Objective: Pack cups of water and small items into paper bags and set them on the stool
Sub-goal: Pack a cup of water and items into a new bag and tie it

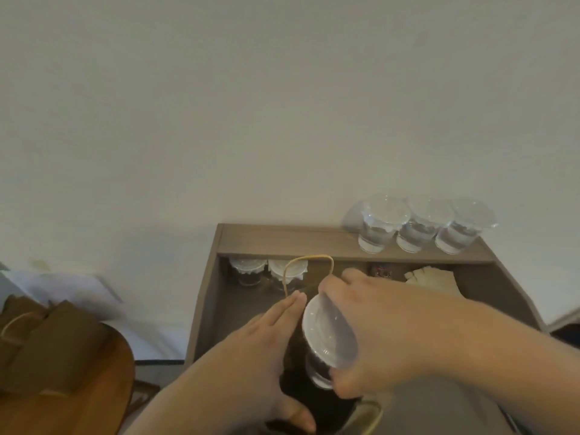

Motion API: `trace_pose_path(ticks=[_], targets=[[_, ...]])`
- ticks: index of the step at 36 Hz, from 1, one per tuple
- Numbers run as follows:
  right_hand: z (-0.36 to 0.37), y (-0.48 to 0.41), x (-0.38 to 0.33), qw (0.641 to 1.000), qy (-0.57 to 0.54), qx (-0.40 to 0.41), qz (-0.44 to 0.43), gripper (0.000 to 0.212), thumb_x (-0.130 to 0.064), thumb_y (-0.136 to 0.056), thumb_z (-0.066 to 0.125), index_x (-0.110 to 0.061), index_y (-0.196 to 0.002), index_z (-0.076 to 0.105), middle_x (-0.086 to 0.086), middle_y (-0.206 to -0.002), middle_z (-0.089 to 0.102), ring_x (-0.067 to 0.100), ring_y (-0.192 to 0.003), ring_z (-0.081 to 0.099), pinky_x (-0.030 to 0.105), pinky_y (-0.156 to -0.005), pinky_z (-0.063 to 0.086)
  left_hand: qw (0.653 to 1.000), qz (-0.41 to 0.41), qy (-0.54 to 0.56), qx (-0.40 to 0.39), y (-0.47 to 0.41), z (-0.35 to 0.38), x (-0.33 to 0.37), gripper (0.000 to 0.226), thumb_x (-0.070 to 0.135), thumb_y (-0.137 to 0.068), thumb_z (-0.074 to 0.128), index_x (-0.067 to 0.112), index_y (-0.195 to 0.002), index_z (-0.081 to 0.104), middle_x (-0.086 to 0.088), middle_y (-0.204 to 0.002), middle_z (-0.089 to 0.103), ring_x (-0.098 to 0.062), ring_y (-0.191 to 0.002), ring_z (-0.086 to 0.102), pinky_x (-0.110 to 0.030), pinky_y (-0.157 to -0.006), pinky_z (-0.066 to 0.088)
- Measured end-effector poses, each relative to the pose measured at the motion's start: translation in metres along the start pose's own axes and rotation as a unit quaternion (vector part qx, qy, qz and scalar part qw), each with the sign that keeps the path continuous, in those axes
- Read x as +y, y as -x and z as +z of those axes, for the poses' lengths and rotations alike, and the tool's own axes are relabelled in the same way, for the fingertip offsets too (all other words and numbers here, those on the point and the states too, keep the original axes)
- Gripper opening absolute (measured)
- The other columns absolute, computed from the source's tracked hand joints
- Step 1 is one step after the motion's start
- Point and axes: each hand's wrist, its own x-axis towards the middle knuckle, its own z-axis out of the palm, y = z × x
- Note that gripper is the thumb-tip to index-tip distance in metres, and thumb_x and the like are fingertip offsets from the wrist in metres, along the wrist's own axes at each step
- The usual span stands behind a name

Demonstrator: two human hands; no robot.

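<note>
My right hand (pixel 373 328) grips a clear lidded cup of water (pixel 328 337) and holds it tilted over the dark opening of a paper bag (pixel 317 400) at the bottom centre. One twine handle of the bag (pixel 309 262) loops up behind the cup. My left hand (pixel 266 346) lies flat against the bag's left side, fingers straight, thumb at the rim. The bag's body is mostly hidden by my arms. Three more lidded cups of water (pixel 417 227) stand on the desk's raised back ledge. A wooden stool (pixel 81 387) at the lower left carries folded brown paper bags (pixel 44 337).
The brown desk (pixel 282 243) has a raised back ledge and side walls. Under the ledge stand two covered jars (pixel 270 274), a small dark item (pixel 381 272) and pale napkins (pixel 433 279). A white wall rises behind. White bedding (pixel 62 287) lies beyond the stool.
</note>
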Motion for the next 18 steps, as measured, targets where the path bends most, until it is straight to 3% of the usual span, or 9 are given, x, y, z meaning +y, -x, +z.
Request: trace_pose_path(ticks=[2, 5, 8, 13, 15, 18], targets=[[-0.002, -0.007, -0.027, 1.000, 0.015, 0.005, 0.004, 0.078, -0.066, -0.067, 0.077, -0.035, -0.128, 0.038, -0.013, -0.109, 0.043, 0.009, -0.096, 0.053, 0.028, -0.077, 0.052, 1.000, -0.010, -0.008, -0.006, 0.000, 0.001, 0.000, 0.139, 0.067, -0.067, 0.087, 0.054, -0.157, -0.018, 0.039, -0.163, -0.015, 0.003, -0.155, -0.005, -0.033, -0.126, -0.003], [0.030, -0.024, -0.028, 0.996, 0.083, 0.020, -0.023, 0.076, -0.068, -0.068, 0.074, -0.028, -0.124, 0.042, -0.005, -0.111, 0.047, 0.018, -0.100, 0.049, 0.032, -0.086, 0.048, 1.000, 0.001, -0.016, -0.006, 0.000, 0.003, -0.002, 0.144, 0.071, -0.064, 0.086, 0.048, -0.157, -0.022, 0.035, -0.165, -0.016, 0.002, -0.155, -0.008, -0.032, -0.128, -0.002], [0.042, -0.028, -0.033, 0.983, 0.163, 0.081, -0.022, 0.087, -0.073, -0.068, 0.067, -0.020, -0.132, 0.044, 0.002, -0.117, 0.050, 0.024, -0.104, 0.042, 0.040, -0.101, 0.041, 1.000, 0.010, -0.029, -0.003, 0.001, 0.004, 0.002, 0.145, 0.072, -0.065, 0.085, 0.044, -0.159, -0.021, 0.033, -0.166, -0.017, 0.001, -0.156, -0.011, -0.031, -0.129, -0.002], [0.042, -0.037, -0.038, 0.975, 0.194, 0.091, -0.052, 0.099, -0.074, -0.068, 0.070, -0.013, -0.140, 0.042, 0.006, -0.119, 0.051, 0.026, -0.106, 0.043, 0.042, -0.105, 0.042, 0.999, -0.004, -0.030, 0.022, 0.002, 0.008, -0.003, 0.152, 0.072, -0.059, 0.088, 0.039, -0.161, -0.019, 0.032, -0.166, -0.017, 0.008, -0.151, -0.009, -0.022, -0.121, -0.004], [0.037, -0.041, -0.039, 0.977, 0.186, 0.082, -0.060, 0.103, -0.073, -0.065, 0.075, -0.012, -0.142, 0.042, 0.005, -0.119, 0.051, 0.025, -0.106, 0.045, 0.040, -0.103, 0.046, 0.999, -0.005, -0.027, 0.028, 0.003, 0.007, -0.006, 0.152, 0.072, -0.058, 0.088, 0.040, -0.162, -0.019, 0.032, -0.166, -0.016, 0.007, -0.152, -0.008, -0.022, -0.122, -0.003], [0.035, -0.038, -0.040, 0.984, 0.161, 0.051, -0.063, 0.100, -0.065, -0.065, 0.083, -0.015, -0.140, 0.039, 0.002, -0.116, 0.046, 0.022, -0.097, 0.051, 0.033, -0.081, 0.050, 0.999, -0.007, -0.013, 0.039, 0.005, 0.006, -0.009, 0.152, 0.073, -0.057, 0.088, 0.043, -0.161, -0.019, 0.035, -0.165, -0.015, 0.008, -0.151, -0.005, -0.021, -0.121, 0.000]])
